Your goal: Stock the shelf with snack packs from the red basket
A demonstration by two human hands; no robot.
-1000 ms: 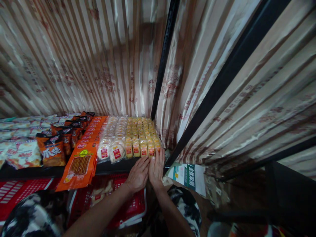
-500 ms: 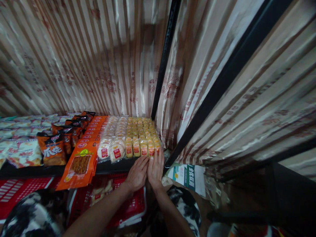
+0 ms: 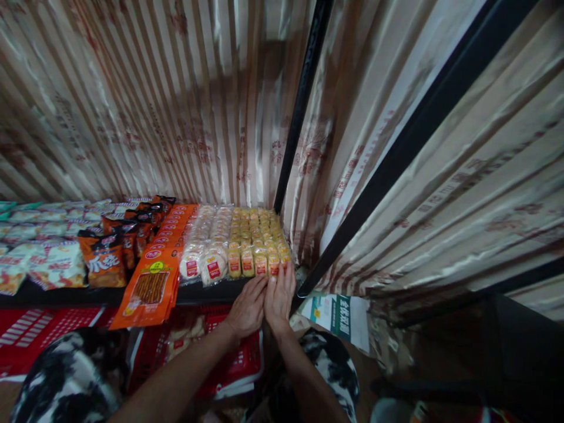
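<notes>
Rows of small yellow cakes in clear wrappers with red labels [image 3: 261, 261] fill the right end of a black shelf [image 3: 198, 295]. At their front right corner, my right hand [image 3: 279, 299] has its fingers stretched up against the foremost packs. Close beside it, my left hand [image 3: 247, 305] lies at the shelf's front edge, fingers extended toward the right hand's fingertips. Neither hand visibly grips a pack. To the left stand rows of round white packaged cakes [image 3: 214, 265], then orange flat snack packets [image 3: 150, 288] that overhang the edge.
Orange-and-black snack bags [image 3: 103, 261] and white snack bags [image 3: 57, 264] continue leftward. Red baskets [image 3: 242, 358] sit below the shelf, one with some packs [image 3: 185, 338]. Black posts [image 3: 304, 106] rise before the pleated printed sheeting [image 3: 198, 88]. A green-and-white printed sheet [image 3: 341, 317] lies at lower right.
The view has shifted slightly, so the shelf and goods appear a little further right. Both hands stay at the front of the yellow cakes, with only slight finger movement.
</notes>
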